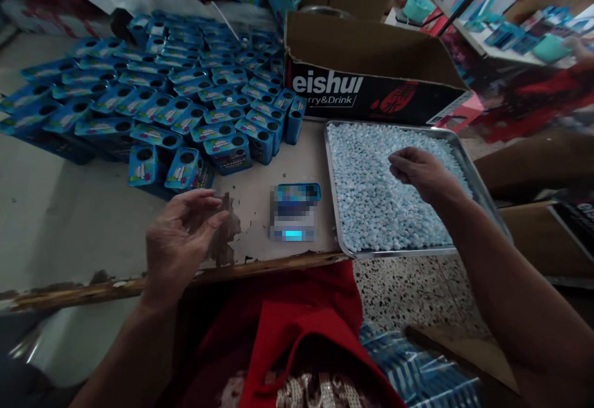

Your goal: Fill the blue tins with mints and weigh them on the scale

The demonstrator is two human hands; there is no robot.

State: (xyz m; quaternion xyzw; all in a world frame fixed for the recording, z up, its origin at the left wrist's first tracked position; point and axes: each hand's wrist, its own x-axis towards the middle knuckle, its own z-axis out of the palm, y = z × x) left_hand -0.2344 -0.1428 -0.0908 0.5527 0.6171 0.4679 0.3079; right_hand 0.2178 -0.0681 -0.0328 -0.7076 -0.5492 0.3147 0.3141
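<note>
My left hand (179,234) hovers above the table's front edge, with its fingers apart and nothing in them. Over a metal tray (330,166) filled with small pale blue and white candies (375,197), my right hand (420,169) is closed, its fingertips pressed together. Whatever those fingers may hold is hidden. Between my hands stands a small digital scale (293,225) with a lit display, its middle blurred out. On top of it is a blue box (299,192). Many blue boxes (227,148) with dark round openings stand upright in rows beyond my left hand.
A cardboard carton (334,95) stands behind the tray. The table's front edge (260,265) is worn and splintered. At the upper right, another table bears turquoise bowls (417,7) and a person in red is beside it. Blue striped packaging (417,364) lies below the tray.
</note>
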